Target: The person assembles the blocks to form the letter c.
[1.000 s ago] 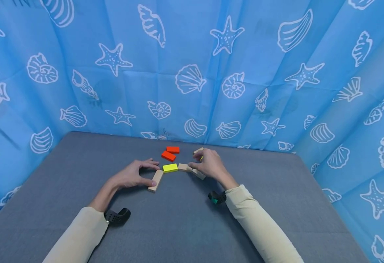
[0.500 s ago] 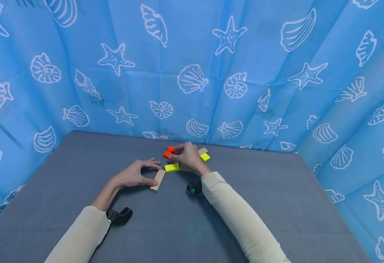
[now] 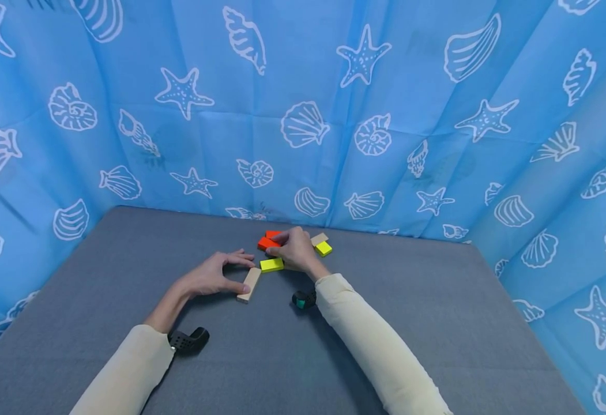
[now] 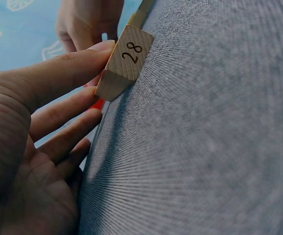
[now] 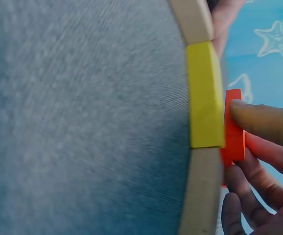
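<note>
My left hand holds a plain wooden block between thumb and fingers; its end, marked 28, faces the left wrist view. A yellow block touches that block's far end, and another plain block continues the line on its other side. Over the line reaches my right hand, its thumb and fingers around an orange-red block. In the right wrist view the thumb lies on the red block. A second red block lies just behind.
Right of my right hand lie a second yellow block and a plain block. The grey table ends at a blue curtain with white sea shapes. A black band with a tracker sits at my left wrist.
My right hand has moved left from the plain blocks at the right of the line to the red blocks, uncovering the second yellow block. The left hand has stayed on its block.
</note>
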Demonstrator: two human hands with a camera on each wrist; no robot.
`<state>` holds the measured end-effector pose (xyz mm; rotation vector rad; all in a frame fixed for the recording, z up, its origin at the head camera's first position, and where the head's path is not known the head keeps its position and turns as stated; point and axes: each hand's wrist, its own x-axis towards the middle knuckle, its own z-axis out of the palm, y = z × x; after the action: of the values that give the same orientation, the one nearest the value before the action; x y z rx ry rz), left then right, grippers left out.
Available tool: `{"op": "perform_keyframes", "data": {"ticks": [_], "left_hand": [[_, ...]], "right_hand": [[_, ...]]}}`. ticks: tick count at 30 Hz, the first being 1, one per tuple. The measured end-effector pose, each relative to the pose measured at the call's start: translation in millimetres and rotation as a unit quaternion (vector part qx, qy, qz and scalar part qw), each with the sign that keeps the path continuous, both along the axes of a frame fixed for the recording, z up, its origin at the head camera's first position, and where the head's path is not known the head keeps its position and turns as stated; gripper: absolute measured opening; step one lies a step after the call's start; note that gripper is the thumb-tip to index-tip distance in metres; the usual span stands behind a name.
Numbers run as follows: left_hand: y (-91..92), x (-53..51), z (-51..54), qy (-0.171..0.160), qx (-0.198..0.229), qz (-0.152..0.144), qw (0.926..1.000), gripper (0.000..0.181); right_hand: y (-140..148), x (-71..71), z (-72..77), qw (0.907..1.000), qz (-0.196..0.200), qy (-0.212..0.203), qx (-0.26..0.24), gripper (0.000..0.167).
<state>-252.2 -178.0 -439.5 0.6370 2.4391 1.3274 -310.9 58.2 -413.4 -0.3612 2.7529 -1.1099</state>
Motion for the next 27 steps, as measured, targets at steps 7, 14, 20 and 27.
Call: {"op": "perform_keyframes", "data": {"ticks": [7,14,20,27], "left_hand": [[0.8,1.1,0.7,0.001,0.000,0.002,1.0000,0.058],[1.7,1.0,-0.9,0.014,-0.005,0.004,0.9999,0.059],[3.8,1.7,-1.2,0.020,-0.018,0.016,0.9995,0.057],[5.9,3.9,-0.4,0.015,-0.022,0.027,0.9993,0.057]], "right_hand": [[12.6,15.3,11.4,0.9988,0.025,0.030,-0.029,0.035],[31.4,52.3,12.4,0.9958,0.075,0.041,-0.033,0.028],[38.0,88.9,3.1,0.9886,0.145,0.017,-0.035,0.024],[32.2,110.1,-7.9,0.9859,0.162,0.008,-0.039,0.024]]}}
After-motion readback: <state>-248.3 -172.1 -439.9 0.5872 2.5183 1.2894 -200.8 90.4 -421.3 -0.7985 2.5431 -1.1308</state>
